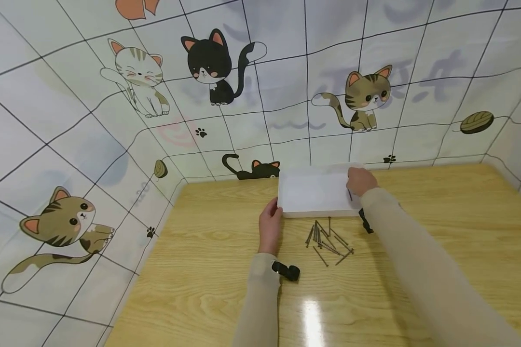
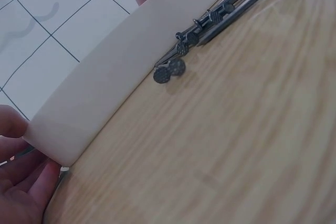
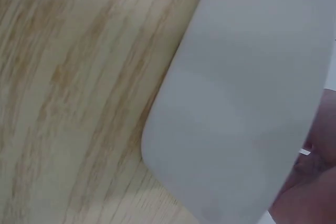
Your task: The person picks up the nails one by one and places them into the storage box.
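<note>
A shallow white tray (image 1: 314, 214) lies toward the back of the table. My left hand (image 1: 270, 226) holds its front left corner, thumb and fingers around the edge; the left wrist view shows these fingers (image 2: 44, 182) close against the wall. Over the tray's right end, my right hand (image 1: 362, 181) pinches a nail (image 1: 350, 194) that points downward. In the right wrist view the tray wall (image 3: 226, 98) hides most of that hand. Several loose dark nails (image 1: 325, 245) lie in a scattered pile just in front of the tray, their flat heads (image 2: 169, 71) visible from the left wrist.
The wooden table (image 1: 208, 260) has a light grain and a bright reflection near the front. Behind and to the left hangs a white gridded cloth (image 1: 282, 96) printed with cats. Black straps with small cameras (image 1: 286, 271) sit on the wrists.
</note>
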The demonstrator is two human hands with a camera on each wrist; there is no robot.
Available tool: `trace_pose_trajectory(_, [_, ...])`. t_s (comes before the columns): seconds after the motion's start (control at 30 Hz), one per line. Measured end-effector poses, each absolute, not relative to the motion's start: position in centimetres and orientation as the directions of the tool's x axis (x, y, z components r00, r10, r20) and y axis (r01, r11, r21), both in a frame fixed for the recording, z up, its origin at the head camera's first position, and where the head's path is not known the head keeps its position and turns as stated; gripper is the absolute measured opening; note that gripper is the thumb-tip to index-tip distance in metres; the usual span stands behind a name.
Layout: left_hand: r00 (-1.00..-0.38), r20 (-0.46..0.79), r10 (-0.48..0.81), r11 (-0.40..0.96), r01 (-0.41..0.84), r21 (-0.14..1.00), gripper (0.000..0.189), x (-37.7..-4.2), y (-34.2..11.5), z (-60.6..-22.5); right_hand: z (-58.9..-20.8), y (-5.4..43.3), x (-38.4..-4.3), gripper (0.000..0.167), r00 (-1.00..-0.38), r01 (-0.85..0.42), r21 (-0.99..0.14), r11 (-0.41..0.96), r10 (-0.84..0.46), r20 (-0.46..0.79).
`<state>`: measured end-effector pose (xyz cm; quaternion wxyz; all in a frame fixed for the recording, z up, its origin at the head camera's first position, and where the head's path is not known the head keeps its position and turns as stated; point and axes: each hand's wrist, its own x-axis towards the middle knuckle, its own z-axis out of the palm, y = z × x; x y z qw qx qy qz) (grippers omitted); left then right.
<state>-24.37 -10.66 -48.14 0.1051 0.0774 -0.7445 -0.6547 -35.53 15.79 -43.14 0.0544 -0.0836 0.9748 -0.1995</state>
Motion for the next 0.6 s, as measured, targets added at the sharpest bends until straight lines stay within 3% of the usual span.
trace_pose_trajectory(0.6, [-0.964,0.074,-0.256,0.146,0.037,0.989,0.038,-24.45,-10.55,-48.17,-43.40,15.96,-35.39,0.022,-0.979,-0.153,-0.382,0.911,-0.192,-0.068])
